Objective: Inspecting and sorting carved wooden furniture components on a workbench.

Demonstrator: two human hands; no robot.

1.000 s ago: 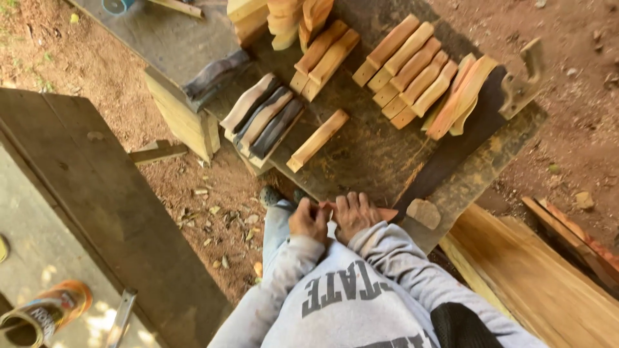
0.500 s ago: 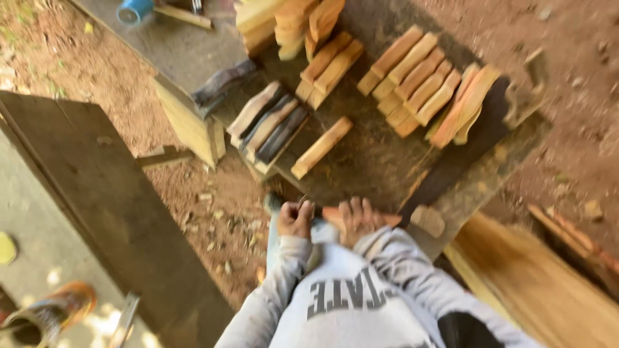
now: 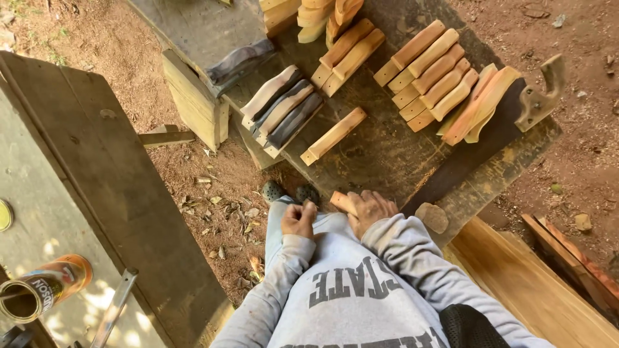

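Observation:
My right hand (image 3: 370,210) grips a short wooden block (image 3: 342,202) at the near edge of the dark workbench (image 3: 387,154). My left hand (image 3: 299,220) is a closed fist just left of it, over my lap; I cannot tell what is in it. A single pale wooden block (image 3: 333,136) lies alone on the bench ahead. Rows of similar wooden blocks (image 3: 433,71) and darker curved pieces (image 3: 284,109) lie beyond it.
A hand saw (image 3: 509,129) lies along the bench's right side. A rounded stone (image 3: 432,217) sits at the bench edge. To the left are a second dark wooden table (image 3: 97,180) and an open can (image 3: 42,288). Planks (image 3: 529,290) lie at lower right on reddish dirt.
My view has shifted slightly. Both hands stay together at the bench edge, with the right hand still on the short block.

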